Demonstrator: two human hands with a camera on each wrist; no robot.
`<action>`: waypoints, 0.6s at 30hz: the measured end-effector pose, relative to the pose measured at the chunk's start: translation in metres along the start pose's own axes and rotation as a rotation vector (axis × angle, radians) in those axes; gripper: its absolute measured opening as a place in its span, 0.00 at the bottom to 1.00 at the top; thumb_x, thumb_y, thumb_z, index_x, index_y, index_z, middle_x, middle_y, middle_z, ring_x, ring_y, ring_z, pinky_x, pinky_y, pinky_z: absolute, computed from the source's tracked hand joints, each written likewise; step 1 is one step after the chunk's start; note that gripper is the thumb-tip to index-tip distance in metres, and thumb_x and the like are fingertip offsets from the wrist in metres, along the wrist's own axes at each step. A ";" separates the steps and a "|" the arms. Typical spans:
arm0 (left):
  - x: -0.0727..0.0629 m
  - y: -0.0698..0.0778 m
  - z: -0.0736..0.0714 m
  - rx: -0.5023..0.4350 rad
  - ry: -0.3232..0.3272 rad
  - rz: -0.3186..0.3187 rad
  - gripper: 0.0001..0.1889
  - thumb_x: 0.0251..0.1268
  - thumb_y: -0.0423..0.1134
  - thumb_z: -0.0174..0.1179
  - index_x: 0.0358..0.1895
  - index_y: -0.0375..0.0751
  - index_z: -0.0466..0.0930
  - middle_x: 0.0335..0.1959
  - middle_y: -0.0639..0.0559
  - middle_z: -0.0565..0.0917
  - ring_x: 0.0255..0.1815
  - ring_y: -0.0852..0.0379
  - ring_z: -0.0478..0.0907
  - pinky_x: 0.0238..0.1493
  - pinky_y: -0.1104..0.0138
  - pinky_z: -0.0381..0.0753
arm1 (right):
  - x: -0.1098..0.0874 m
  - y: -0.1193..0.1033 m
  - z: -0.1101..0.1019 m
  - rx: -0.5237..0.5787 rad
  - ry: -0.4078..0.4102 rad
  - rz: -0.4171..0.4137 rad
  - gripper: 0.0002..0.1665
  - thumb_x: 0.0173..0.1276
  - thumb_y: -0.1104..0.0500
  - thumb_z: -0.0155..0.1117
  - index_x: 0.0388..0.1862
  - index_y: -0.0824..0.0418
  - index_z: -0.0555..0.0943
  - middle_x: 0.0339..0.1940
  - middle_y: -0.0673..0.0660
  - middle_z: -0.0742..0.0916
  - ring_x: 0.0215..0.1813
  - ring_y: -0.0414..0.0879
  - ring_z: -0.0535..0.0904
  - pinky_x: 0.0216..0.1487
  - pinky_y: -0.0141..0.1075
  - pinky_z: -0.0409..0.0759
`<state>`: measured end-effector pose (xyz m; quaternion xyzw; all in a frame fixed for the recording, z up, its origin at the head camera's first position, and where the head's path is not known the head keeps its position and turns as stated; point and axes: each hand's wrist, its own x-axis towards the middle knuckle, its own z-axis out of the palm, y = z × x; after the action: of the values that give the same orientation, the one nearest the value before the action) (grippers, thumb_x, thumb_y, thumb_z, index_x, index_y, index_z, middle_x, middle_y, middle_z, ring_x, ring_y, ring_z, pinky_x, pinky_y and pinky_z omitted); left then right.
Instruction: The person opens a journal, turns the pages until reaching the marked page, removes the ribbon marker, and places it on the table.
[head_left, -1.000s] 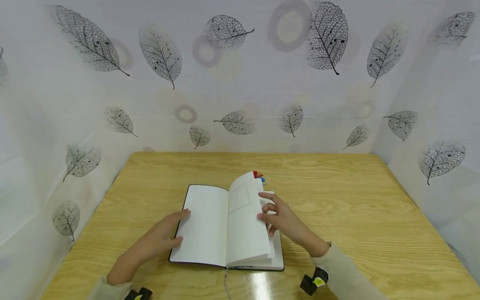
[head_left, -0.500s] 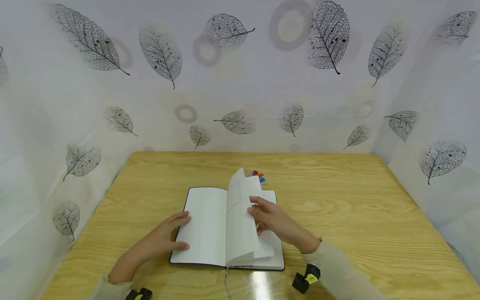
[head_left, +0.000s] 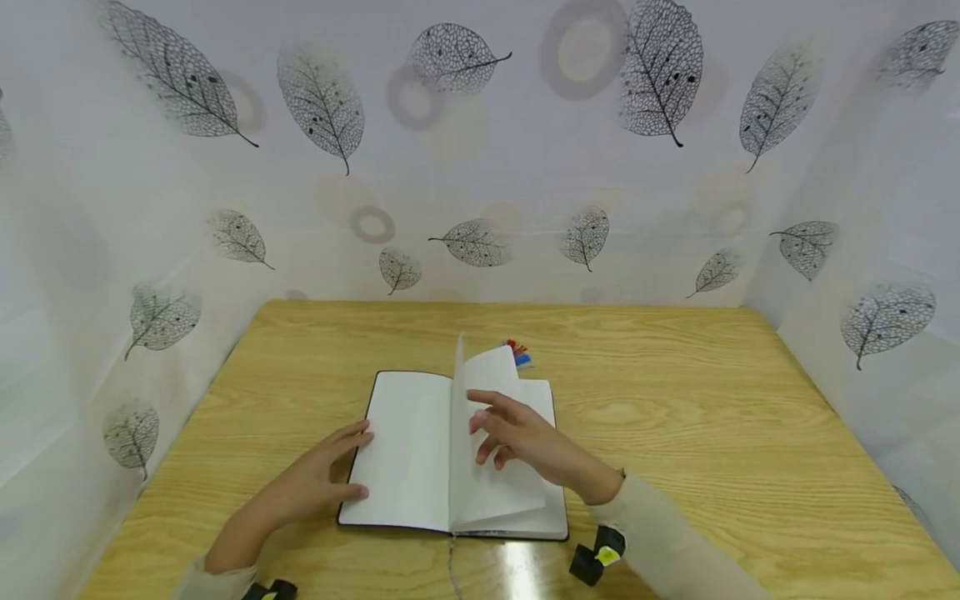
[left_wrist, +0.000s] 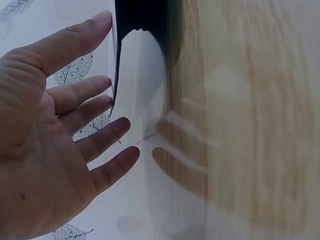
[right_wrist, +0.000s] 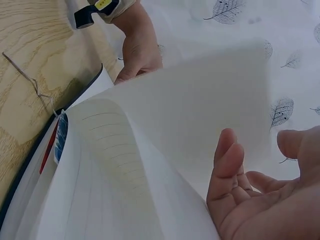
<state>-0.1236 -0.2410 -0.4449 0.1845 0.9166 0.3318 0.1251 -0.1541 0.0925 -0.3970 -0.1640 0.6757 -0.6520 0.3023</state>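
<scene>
Notebook (head_left: 408,454) lay spread on the near part of the table (head_left: 675,392), roughly midway between left and right. One leaf (head_left: 457,475) stood nearly upright at the spine; a second leaf (head_left: 502,496) sat partly raised to its right. Left hand (head_left: 311,481): fingers spread, tips at the left edge. Right hand (head_left: 531,443): fingers apart, loosely bent, no pinch seen; contact with the upright leaf could not be told. Judged risks: ungripped, that leaf could flop rightward; a hard fingertip push could crease it; light left-hand contact could let the notebook skid.
</scene>
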 end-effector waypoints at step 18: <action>-0.020 -0.006 -0.005 -0.158 0.014 -0.081 0.39 0.57 0.50 0.68 0.71 0.43 0.64 0.73 0.37 0.64 0.70 0.32 0.62 0.64 0.42 0.65 | 0.011 0.035 0.054 -0.800 0.053 -0.042 0.32 0.67 0.52 0.65 0.69 0.55 0.70 0.33 0.43 0.79 0.25 0.30 0.67 0.24 0.25 0.68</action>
<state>-0.1090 -0.2559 -0.4432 0.1344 0.8952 0.3990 0.1462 -0.1232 0.0469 -0.4315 -0.2659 0.8803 -0.3475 0.1835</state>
